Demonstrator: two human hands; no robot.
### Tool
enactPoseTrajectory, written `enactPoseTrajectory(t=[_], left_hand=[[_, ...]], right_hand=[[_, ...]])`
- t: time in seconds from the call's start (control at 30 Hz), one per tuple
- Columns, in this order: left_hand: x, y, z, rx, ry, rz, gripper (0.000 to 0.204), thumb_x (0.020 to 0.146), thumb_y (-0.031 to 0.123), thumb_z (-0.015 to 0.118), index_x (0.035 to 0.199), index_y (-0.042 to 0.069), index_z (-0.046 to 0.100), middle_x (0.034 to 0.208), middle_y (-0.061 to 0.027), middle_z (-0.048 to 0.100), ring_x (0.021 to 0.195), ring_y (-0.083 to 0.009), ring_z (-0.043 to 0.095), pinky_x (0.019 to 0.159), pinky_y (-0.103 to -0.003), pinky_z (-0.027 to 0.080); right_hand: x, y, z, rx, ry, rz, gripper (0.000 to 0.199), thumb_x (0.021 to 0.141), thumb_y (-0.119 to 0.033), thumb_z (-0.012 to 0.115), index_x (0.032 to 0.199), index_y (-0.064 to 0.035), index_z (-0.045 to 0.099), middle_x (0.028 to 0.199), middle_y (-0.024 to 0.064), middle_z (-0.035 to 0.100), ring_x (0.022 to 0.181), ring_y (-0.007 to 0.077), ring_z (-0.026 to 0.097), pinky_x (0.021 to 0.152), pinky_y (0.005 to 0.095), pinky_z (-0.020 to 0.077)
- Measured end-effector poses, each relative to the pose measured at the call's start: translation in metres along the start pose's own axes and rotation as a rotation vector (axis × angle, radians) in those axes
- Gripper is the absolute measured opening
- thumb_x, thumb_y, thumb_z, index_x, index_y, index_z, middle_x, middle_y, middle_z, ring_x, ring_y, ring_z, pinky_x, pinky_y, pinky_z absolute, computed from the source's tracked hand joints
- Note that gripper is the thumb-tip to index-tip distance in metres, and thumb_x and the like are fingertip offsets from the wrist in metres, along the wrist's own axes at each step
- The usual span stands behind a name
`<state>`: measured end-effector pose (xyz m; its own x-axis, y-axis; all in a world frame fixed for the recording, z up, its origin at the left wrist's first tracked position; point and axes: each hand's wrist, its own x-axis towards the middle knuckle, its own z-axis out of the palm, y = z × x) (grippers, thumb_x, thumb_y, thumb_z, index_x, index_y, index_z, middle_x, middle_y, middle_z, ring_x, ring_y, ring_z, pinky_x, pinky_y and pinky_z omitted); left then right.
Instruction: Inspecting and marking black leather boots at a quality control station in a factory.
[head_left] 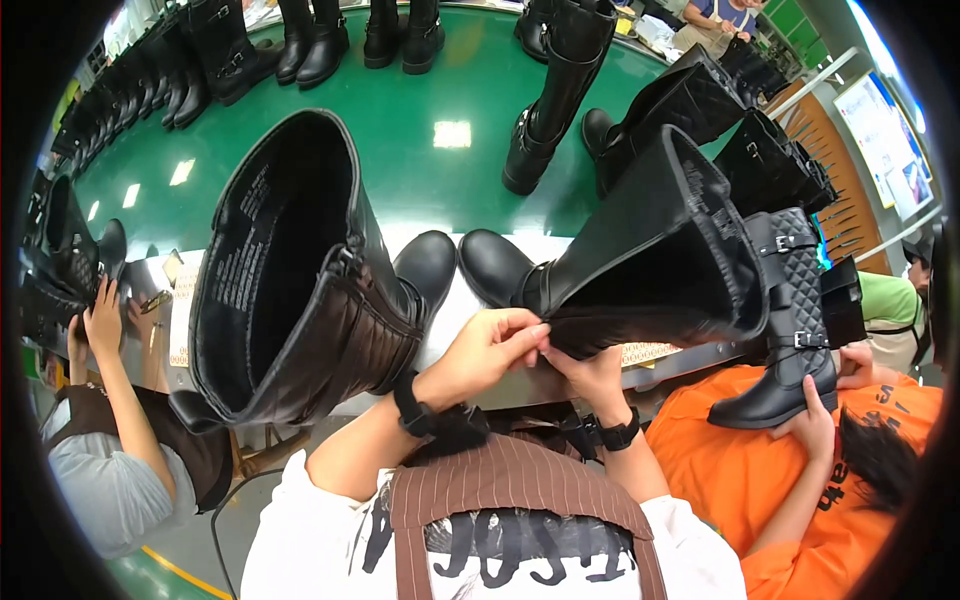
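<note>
A tall black boot [640, 255] leans in front of me, its wide shaft opening tilted to the right and its rounded toe to the left. My left hand [490, 352] is closed in a pinch at the boot's ankle, beside the strap. What lies between those fingertips is too small to make out. Close by, my right hand [592, 378] grips the same boot from below, its fingers partly hidden behind the leather. A second tall black boot [290, 290] stands to the left with its shaft open toward me and a zip down its side.
Several black boots [405, 40] stand along the far side of the green table [450, 90]. At the right, a co-worker in an orange shirt [720, 430] holds a quilted boot [785, 310]. On the left, another person's hands [103, 315] touch a boot.
</note>
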<state>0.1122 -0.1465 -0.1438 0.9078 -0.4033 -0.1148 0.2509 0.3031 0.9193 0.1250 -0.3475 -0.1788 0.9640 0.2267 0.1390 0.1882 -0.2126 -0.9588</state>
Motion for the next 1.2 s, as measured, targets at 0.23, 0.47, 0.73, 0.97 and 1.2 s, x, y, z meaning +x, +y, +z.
enactPoseTrajectory(t=[0.23,0.47,0.73,0.97,1.2], left_hand=[[-0.039,0.116,0.043,0.010,-0.083,0.202,0.020,0.099,0.016,0.058,0.090,-0.001,0.065,0.078,-0.0010,0.062,0.065,-0.0032,0.053,0.056,-0.019,0.042],[-0.038,0.113,0.049,0.132,-0.107,0.274,0.023,0.101,0.016,0.054,0.110,-0.003,0.063,0.087,-0.0036,0.066,0.076,-0.0080,0.059,0.069,-0.023,0.048],[-0.143,0.054,-0.033,1.136,0.216,-0.329,0.038,0.083,0.038,0.077,0.089,0.002,0.068,0.069,-0.0101,0.063,0.060,-0.0243,0.061,0.058,-0.034,0.047],[-0.086,-0.008,-0.036,1.008,0.603,0.284,0.055,0.078,0.022,0.081,0.126,0.003,0.060,0.123,-0.0141,0.063,0.113,-0.0256,0.059,0.099,-0.035,0.045],[-0.046,0.006,-0.029,-0.022,0.461,0.318,0.040,0.089,0.006,0.069,0.127,0.003,0.057,0.125,-0.0063,0.060,0.116,-0.0161,0.057,0.100,-0.033,0.046]], right_hand=[[-0.002,0.002,-0.001,0.101,0.032,0.001,0.039,0.079,-0.011,0.080,0.114,-0.0029,0.065,0.105,0.0069,0.068,0.096,0.0163,0.064,0.086,0.0324,0.0512],[0.001,0.001,-0.008,0.218,-0.144,0.028,0.049,0.080,-0.014,0.079,0.124,-0.0047,0.060,0.113,0.0052,0.064,0.103,0.0172,0.060,0.094,0.0335,0.0477],[0.028,-0.009,-0.051,-0.044,-0.377,0.084,0.071,0.073,-0.019,0.086,0.131,0.0032,0.053,0.130,0.0111,0.058,0.120,0.0228,0.053,0.107,0.0350,0.0382],[0.027,-0.019,-0.028,-0.002,-0.178,-0.061,0.066,0.071,-0.013,0.086,0.127,0.0021,0.056,0.122,0.0080,0.061,0.112,0.0195,0.057,0.102,0.0329,0.0432],[0.041,-0.013,-0.022,0.728,-0.201,0.353,0.040,0.085,-0.016,0.065,0.121,0.0024,0.062,0.118,0.0093,0.067,0.111,0.0214,0.062,0.099,0.0361,0.0477]])
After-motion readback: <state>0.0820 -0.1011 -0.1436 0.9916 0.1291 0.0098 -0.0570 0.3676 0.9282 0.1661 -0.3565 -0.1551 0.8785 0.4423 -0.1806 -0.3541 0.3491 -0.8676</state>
